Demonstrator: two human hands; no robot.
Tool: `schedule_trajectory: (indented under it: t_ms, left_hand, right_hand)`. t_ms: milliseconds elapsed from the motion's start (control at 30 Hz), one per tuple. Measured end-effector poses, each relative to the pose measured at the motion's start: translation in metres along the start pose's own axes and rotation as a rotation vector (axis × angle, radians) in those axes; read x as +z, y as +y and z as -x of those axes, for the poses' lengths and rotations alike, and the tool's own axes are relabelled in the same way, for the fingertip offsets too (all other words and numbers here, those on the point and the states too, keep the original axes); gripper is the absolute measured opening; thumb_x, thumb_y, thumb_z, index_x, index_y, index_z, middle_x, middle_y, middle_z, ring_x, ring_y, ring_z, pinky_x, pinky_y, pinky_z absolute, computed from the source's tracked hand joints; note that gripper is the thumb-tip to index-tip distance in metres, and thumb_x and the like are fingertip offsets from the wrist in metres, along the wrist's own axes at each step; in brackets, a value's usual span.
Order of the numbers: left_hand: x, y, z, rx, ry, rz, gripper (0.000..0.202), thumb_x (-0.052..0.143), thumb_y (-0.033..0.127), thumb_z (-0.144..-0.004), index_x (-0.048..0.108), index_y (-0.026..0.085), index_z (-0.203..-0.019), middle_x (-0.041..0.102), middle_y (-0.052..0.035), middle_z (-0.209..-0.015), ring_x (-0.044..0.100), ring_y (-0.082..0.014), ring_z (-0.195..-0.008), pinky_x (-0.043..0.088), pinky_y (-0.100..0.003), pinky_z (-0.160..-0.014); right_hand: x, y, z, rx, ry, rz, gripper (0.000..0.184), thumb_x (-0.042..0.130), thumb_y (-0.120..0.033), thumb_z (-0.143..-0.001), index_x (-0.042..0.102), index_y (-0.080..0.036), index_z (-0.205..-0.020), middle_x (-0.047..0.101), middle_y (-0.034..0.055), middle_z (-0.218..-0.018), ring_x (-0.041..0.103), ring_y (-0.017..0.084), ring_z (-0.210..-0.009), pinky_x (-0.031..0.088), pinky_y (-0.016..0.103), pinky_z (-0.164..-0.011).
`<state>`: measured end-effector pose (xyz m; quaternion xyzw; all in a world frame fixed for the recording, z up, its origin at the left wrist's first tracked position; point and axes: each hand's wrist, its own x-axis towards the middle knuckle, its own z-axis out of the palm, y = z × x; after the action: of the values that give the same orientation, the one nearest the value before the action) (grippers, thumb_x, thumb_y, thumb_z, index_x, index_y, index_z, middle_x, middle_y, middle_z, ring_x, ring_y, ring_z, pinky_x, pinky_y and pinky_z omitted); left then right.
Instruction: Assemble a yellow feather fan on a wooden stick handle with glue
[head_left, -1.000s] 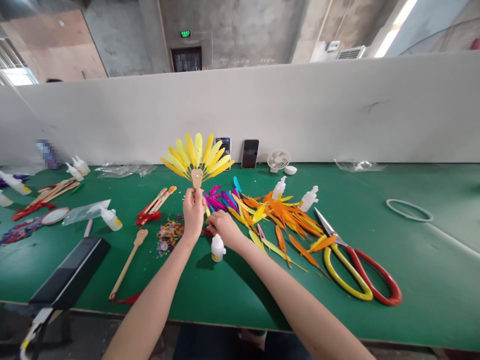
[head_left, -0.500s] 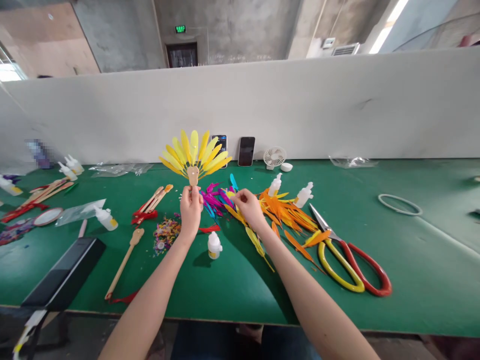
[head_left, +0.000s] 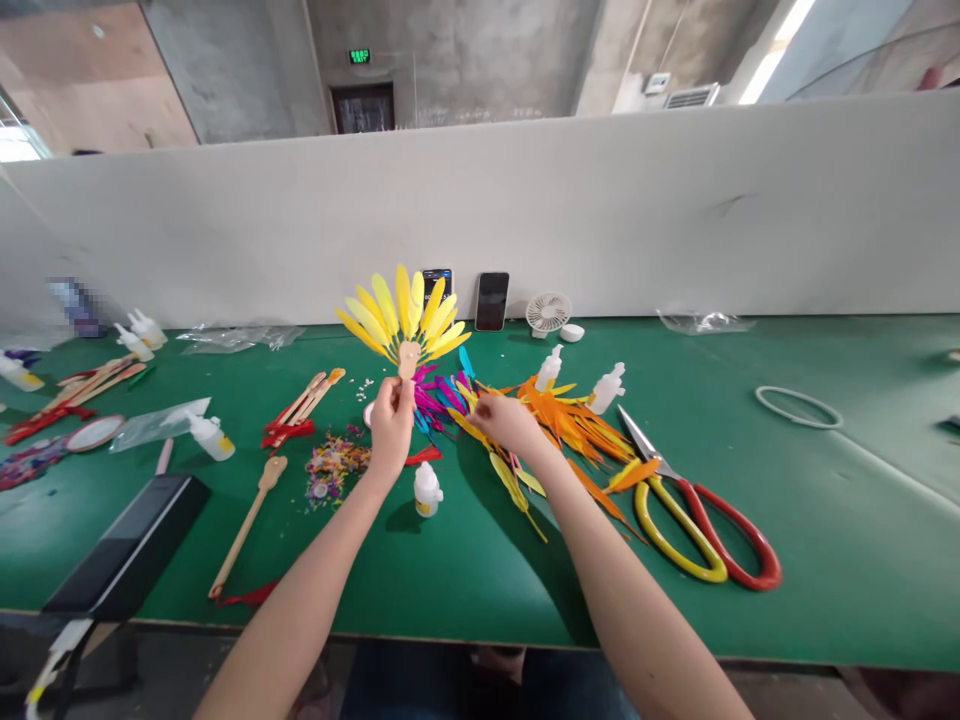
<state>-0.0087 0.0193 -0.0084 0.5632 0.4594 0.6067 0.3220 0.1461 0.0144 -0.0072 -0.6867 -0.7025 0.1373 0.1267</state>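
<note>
My left hand is closed round the wooden handle of a fan of yellow feathers, held upright above the table. The feathers spread out from the rounded wooden head of the handle. My right hand is pinched low over the loose feathers, with a yellow feather at its fingertips. Purple feathers lie between the hands, and orange feathers lie to the right. A white glue bottle stands upright in front of my left hand.
Large scissors with yellow and red handles lie at the right. Colourful sequins, a bare wooden stick and a black box are at the left. Phones, including a dark one, and a small fan stand by the white partition.
My left hand has shifted right and slightly down with the feather fan, which now tilts a little to the right. My right hand has lowered slightly over the loose feathers.
</note>
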Motion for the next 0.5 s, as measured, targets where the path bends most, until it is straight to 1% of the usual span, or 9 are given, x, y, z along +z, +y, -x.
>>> schedule_trajectory:
  t_ms: [33, 100, 167, 200, 267, 333, 400, 433, 500]
  left_hand:
    - [0.0, 0.0, 0.0, -0.002, 0.004, 0.0, 0.026, 0.047, 0.043, -0.077, 0.044, 0.019, -0.069, 0.036, 0.0075, -0.046, 0.032, -0.0054, -0.039, 0.026, -0.02, -0.04]
    - [0.0, 0.0, 0.001, -0.006, 0.008, 0.003, 0.026, 0.047, 0.043, -0.077, 0.044, 0.019, -0.069, 0.037, 0.0074, -0.047, 0.033, -0.0054, -0.039, 0.026, -0.02, -0.04]
    - [0.001, 0.0, 0.001, -0.006, 0.014, 0.008, 0.027, 0.048, 0.044, -0.076, 0.044, 0.019, -0.069, 0.037, 0.0073, -0.047, 0.034, -0.0054, -0.04, 0.027, -0.019, -0.04]
    - [0.001, 0.0, 0.001, -0.004, 0.014, 0.011, 0.027, 0.048, 0.045, -0.076, 0.044, 0.019, -0.069, 0.037, 0.0073, -0.047, 0.035, -0.0054, -0.04, 0.027, -0.019, -0.04]
    - [0.002, 0.0, 0.001, -0.001, 0.006, 0.022, 0.028, 0.047, 0.046, -0.076, 0.043, 0.019, -0.069, 0.038, 0.0074, -0.047, 0.034, -0.0051, -0.039, 0.027, -0.019, -0.039]
    - [0.003, 0.0, 0.001, 0.001, -0.019, 0.045, 0.029, 0.044, 0.047, -0.078, 0.041, 0.02, -0.071, 0.041, 0.0072, -0.049, 0.035, -0.0048, -0.037, 0.027, -0.019, -0.038]
    - [0.004, -0.002, 0.001, 0.0, -0.042, 0.064, 0.029, 0.04, 0.048, -0.08, 0.038, 0.02, -0.072, 0.044, 0.0065, -0.051, 0.036, -0.0046, -0.036, 0.028, -0.019, -0.038]
    - [0.004, -0.003, 0.001, -0.002, -0.051, 0.069, 0.029, 0.039, 0.048, -0.081, 0.037, 0.021, -0.072, 0.045, 0.0062, -0.052, 0.036, -0.0045, -0.036, 0.028, -0.02, -0.037]
    - [0.005, -0.005, 0.002, -0.01, -0.063, 0.064, 0.029, 0.037, 0.048, -0.081, 0.036, 0.021, -0.071, 0.045, 0.0058, -0.054, 0.035, -0.0042, -0.035, 0.027, -0.02, -0.037]
  right_hand:
    - [0.002, -0.003, 0.001, 0.001, -0.076, 0.03, 0.015, 0.052, -0.027, -0.077, 0.06, -0.017, -0.085, 0.063, 0.009, -0.085, 0.058, 0.022, -0.082, 0.039, 0.028, -0.065]
    - [0.008, -0.007, 0.001, 0.018, -0.12, 0.093, 0.018, 0.052, -0.023, -0.077, 0.058, -0.017, -0.093, 0.064, 0.0106, -0.093, 0.059, 0.024, -0.088, 0.039, 0.029, -0.067]
    - [0.014, -0.008, 0.0, 0.024, -0.09, 0.104, 0.02, 0.047, -0.017, -0.078, 0.056, -0.017, -0.097, 0.062, 0.0125, -0.099, 0.059, 0.024, -0.09, 0.04, 0.031, -0.069]
    - [0.015, -0.008, -0.001, 0.036, -0.067, 0.083, 0.02, 0.045, -0.017, -0.079, 0.056, -0.018, -0.096, 0.062, 0.0127, -0.099, 0.059, 0.024, -0.089, 0.04, 0.031, -0.068]
    - [0.015, -0.006, -0.003, 0.061, 0.004, -0.026, 0.016, 0.045, -0.019, -0.079, 0.056, -0.019, -0.091, 0.064, 0.0109, -0.092, 0.06, 0.023, -0.085, 0.04, 0.03, -0.067]
    - [0.013, -0.003, -0.006, 0.061, 0.075, -0.247, 0.012, 0.044, -0.022, -0.079, 0.055, -0.02, -0.084, 0.064, 0.0066, -0.076, 0.06, 0.02, -0.074, 0.039, 0.028, -0.062]
    - [0.01, -0.001, -0.008, 0.045, 0.09, -0.565, 0.01, 0.043, -0.025, -0.078, 0.052, -0.02, -0.077, 0.059, 0.0011, -0.059, 0.055, 0.016, -0.057, 0.037, 0.026, -0.054]
    - [0.009, -0.002, -0.009, 0.035, 0.066, -0.736, 0.011, 0.042, -0.025, -0.077, 0.051, -0.02, -0.075, 0.056, -0.0013, -0.053, 0.05, 0.014, -0.049, 0.035, 0.025, -0.05]
    - [0.01, -0.004, -0.009, 0.022, -0.019, -1.037, 0.01, 0.043, -0.025, -0.074, 0.051, -0.02, -0.074, 0.052, -0.0043, -0.051, 0.041, 0.01, -0.04, 0.031, 0.023, -0.045]
